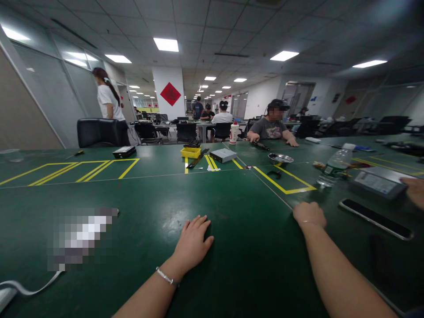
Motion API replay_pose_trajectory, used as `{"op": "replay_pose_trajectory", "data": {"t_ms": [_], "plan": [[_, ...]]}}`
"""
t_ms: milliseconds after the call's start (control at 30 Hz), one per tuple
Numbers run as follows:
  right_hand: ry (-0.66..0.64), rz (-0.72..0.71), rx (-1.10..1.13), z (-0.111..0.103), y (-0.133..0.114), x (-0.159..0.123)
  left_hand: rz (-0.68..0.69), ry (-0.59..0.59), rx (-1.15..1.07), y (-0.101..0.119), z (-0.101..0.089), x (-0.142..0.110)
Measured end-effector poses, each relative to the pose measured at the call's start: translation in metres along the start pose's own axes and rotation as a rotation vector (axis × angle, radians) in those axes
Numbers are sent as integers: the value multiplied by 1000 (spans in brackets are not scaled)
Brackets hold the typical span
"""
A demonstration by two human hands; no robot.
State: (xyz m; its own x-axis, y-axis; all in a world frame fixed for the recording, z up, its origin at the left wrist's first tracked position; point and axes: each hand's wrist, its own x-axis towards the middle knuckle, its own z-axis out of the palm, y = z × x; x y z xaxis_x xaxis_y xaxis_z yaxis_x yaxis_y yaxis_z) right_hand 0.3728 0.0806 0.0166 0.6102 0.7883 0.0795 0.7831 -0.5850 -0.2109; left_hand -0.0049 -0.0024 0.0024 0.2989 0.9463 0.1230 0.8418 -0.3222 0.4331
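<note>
My left hand [194, 244] lies palm down on the green table [139, 274], its fingers stretched out and holding nothing. A bracelet circles that wrist. To the right, my right hand [309, 214] rests on the table with its fingers curled into a loose fist; no object shows in it. Closest to this hand are a black-screened phone [377, 218] lying flat and a clear water bottle [336, 168] standing upright. Left of my left hand lies a flat object [88, 236] blurred by pixelation, with a white cable [36, 289] by its lower end.
Farther back are a yellow tray [191, 152], a grey metal box [223, 155], a steel bowl [281, 158] and yellow tape outlines [286, 191]. Another metal box [377, 183] sits at right, beside another person's hand [415, 192]. A person [273, 126] sits across the table.
</note>
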Motion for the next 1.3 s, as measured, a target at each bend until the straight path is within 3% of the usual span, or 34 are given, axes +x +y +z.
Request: {"op": "replay_pose_trajectory", "data": {"t_ms": [167,267,333,500,633,800,967,1100,1167,1233,1300], "plan": [[42,-45,71,-6,-12,-2,-7,12,-18,0,0,0],[20,-187,237,-9,-38,-19,-32,24,-52,2,-1,1],[-81,-341,391,-8,-63,-42,-48,44,-90,4,-2,1],[-475,-705,650,8,-122,-125,-67,86,-219,9,-3,2],[-621,-778,775,17,-142,-172,-22,89,-283,11,-4,4],[-672,-842,800,18,-140,-172,-8,93,-294,12,-3,5],[-680,-815,778,22,-140,-172,-24,112,-249,12,-2,4],[-733,-879,753,15,-142,-171,-18,131,-287,11,-2,4],[-603,-920,678,6,-136,-153,-25,135,-328,9,-3,4],[-276,-888,503,-3,-119,-120,-50,132,-364,8,-3,4],[77,-751,267,-7,-93,-79,-79,127,-394,6,-3,5]]}}
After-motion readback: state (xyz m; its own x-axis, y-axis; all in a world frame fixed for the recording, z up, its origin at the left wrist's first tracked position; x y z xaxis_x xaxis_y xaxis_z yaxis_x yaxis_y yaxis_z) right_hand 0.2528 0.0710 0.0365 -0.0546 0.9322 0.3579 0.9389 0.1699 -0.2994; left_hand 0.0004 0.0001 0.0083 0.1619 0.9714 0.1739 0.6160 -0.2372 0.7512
